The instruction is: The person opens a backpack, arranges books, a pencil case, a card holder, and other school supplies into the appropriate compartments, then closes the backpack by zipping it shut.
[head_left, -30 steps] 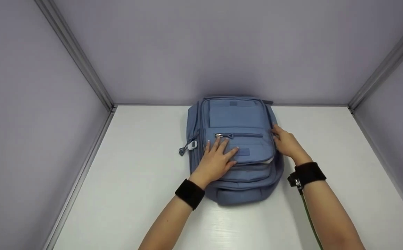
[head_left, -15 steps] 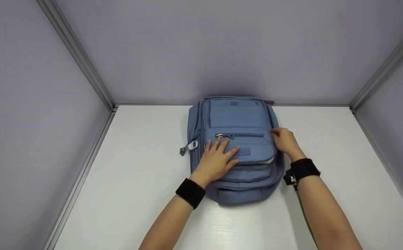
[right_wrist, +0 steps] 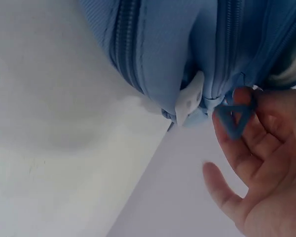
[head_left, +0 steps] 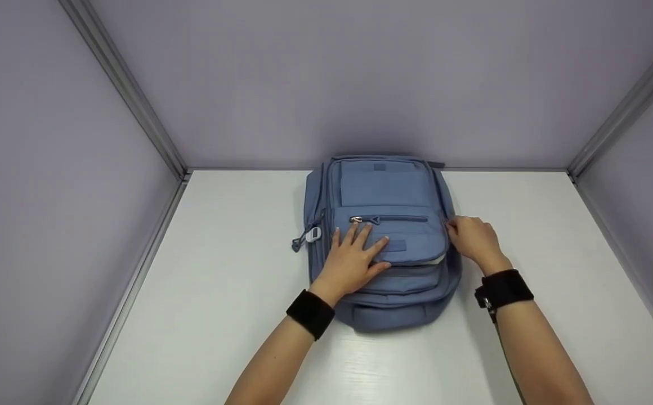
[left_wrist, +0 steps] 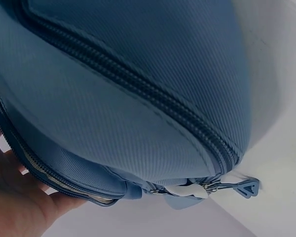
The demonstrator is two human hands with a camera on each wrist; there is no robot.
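Backpack: a blue fabric backpack (head_left: pixel 385 197) lies flat on the white worktop (head_left: pixel 219 315), front panel up, towards the far middle of the surface and close to the back wall (head_left: pixel 360 84).
Look: ribbed blue cloth with several stacked compartments, each edged by a dark blue zip; a flat pocket sits high on the front, and below it a short zip runs across with a metal puller (head_left: pixel 355 219) at its left end. A sliver of pale lining shows at the near right edge of the front pocket.
Axis: its long axis runs from the person away to the back wall, one short end at the wall and the rounded end towards the person.
Left side: a blue cord pull (head_left: pixel 296 245) and a white tab (head_left: pixel 311 234) hang from the backpack's left flank; the left wrist view shows the same triangular pull (left_wrist: pixel 247 188) lying on the worktop.
Left hand: the left hand (head_left: pixel 352 260) rests flat on the front pocket, fingers straight and spread, grip wide and holding nothing.
Right hand: the right hand (head_left: pixel 474 238) is at the backpack's right edge; in the right wrist view its curled fingers (right_wrist: pixel 266 128) pinch a blue triangular zip pull (right_wrist: pixel 233 120), so the grip is narrow on that pull.
Wrists: a black band circles each wrist.
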